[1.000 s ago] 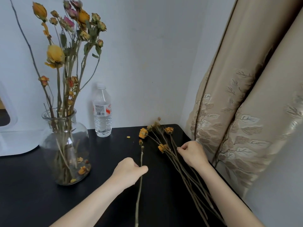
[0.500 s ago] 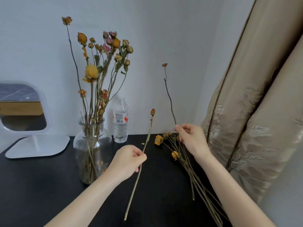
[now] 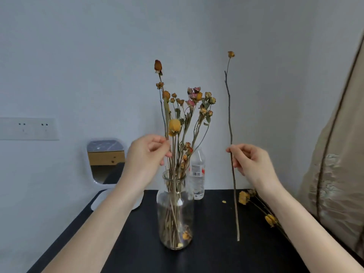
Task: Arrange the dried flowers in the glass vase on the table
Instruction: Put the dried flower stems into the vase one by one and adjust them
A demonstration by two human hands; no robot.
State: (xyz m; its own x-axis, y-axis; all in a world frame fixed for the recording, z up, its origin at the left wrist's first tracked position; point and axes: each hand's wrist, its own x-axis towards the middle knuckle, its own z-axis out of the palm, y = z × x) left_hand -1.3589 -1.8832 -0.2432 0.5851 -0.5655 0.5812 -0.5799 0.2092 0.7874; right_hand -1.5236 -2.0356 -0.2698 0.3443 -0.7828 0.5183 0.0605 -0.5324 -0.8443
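While the left hand (image 3: 147, 152) is pinching one stem (image 3: 166, 113) over the lower-centre glass vase (image 3: 175, 213), apparently guiding it in, the right hand (image 3: 250, 160) is pinching another stem (image 3: 229, 123) upright. It is probably going next.

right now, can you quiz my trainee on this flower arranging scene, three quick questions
1. True or false: the long stem pinched by the right hand stands inside the glass vase.
2. What stands just behind the vase? A) a plastic water bottle B) a mug C) a candle
3. Fill in: the ___ hand pinches a thin stem just above the vase's mouth.

Key
1. False: it hangs upright outside the vase, to its right.
2. A
3. The left hand.
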